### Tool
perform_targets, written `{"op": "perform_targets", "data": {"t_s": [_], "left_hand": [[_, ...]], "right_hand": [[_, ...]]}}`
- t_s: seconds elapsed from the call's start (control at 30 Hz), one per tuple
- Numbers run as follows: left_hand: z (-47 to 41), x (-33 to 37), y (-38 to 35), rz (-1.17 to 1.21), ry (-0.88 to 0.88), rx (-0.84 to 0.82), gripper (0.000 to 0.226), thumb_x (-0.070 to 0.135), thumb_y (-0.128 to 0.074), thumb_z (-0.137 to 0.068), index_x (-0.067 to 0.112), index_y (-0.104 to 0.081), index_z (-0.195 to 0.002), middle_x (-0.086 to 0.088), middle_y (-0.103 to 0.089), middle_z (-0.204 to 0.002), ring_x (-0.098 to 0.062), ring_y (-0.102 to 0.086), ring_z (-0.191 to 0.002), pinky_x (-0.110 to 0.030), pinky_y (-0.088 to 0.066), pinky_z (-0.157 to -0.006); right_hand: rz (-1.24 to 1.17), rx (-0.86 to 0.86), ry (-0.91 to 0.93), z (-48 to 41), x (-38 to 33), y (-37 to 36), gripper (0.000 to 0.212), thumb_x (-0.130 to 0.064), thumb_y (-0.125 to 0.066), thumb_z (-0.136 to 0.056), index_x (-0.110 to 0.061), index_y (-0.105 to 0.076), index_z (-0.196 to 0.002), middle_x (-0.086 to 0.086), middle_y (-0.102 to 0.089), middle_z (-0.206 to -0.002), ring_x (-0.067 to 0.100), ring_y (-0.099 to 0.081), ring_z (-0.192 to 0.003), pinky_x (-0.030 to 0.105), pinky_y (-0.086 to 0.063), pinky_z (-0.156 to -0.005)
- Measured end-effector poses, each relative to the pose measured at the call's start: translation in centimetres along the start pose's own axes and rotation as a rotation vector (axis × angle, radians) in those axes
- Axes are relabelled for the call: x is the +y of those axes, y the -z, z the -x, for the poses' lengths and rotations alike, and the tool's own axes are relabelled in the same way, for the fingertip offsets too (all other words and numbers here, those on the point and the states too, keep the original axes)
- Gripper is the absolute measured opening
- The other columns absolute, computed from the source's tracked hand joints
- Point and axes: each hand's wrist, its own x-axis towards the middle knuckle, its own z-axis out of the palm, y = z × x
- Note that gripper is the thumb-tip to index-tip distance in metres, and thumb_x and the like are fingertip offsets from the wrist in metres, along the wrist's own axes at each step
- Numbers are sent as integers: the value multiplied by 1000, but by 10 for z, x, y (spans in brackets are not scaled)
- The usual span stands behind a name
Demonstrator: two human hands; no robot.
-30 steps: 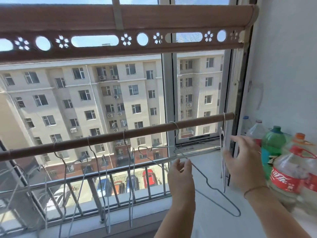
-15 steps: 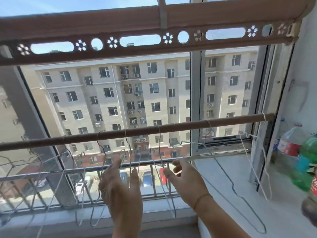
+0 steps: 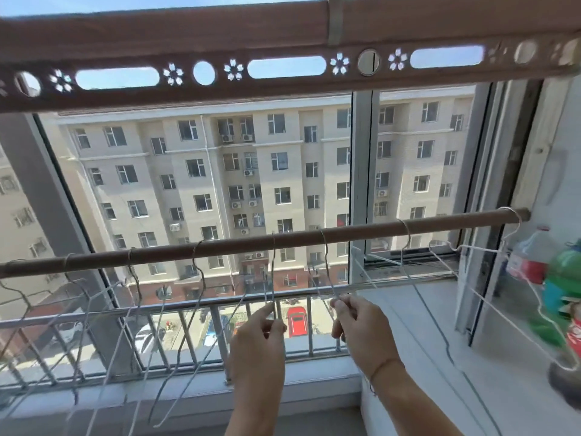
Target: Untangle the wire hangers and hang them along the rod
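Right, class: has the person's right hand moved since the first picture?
Yes. The right hand has moved left along the rod, away from the bottles, and now pinches a wire hanger.

The left hand (image 3: 257, 341) and right hand (image 3: 361, 328) have an open gap between their fingers (image 3: 263, 313). The rod (image 3: 220, 250) runs just above. Left of the fingers, wire hangers (image 3: 273, 265) crowd close. On the right, more wires cross the sill (image 3: 424, 325), then bottles (image 3: 528, 262).

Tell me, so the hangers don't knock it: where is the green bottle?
The green bottle stands at the head view's far right edge, on the white ledge, just right of the red-labelled clear bottle.
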Motion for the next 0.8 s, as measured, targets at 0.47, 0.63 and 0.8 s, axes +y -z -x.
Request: {"op": "perform_targets", "data": {"t_s": [0.47,0.63,0.8], "left_hand": [[1,-3,-15,142,0,-10,32,13,-63,-86,13,-64,-119,3,-70,-74,-18,-66,-68,-38,-57,-71],[-4,-5,-12,142,17,16,33,13,-64,-86,12,-63,-119,3,-68,-75,-22,-67,-65,-35,-57,-61],[-7,-9,-9,72,-31,39,29,20,-64,-86,13,-64,-115,13,-64,-80,-10,-63,-73,-29,-47,-69]], "right_hand": [[-15,30,-26,-4,7,15,18,-21,-46,-94,-16,-64,-93,1,-63,-54,8,-55,-51,37,-53,-69],[-21,7,-40,-5,5,12,17,-20,-47,-94,-15,-63,-92,1,-64,-56,9,-55,-51,37,-53,-67],[41,1,-9,0,1,14,14,-24,-48,-93,-23,-60,-86,-3,-67,-71,11,-62,-69,30,-53,-73]]}}
